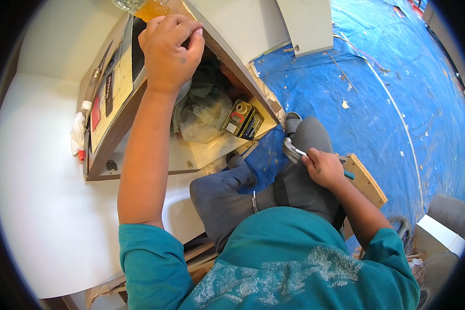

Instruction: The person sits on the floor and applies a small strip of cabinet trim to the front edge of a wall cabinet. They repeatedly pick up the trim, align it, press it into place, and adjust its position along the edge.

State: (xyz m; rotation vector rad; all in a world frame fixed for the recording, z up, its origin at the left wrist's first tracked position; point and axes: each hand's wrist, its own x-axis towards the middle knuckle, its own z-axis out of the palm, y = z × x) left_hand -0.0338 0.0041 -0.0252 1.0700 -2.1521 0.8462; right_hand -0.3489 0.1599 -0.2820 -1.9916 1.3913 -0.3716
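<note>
Two hands are busy: right hand is clamped on a hammer, heavy-headed, stiff, best gripped low; left hand is rested atop the cabinet, closure unclear.

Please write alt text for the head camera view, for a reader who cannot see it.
Seen from above, a seated person in a teal shirt rests the left hand on the edge of an open wooden drawer full of clutter, while the right hand grips a metal-headed hammer over the knee. A blue tarp covers the floor.
</note>
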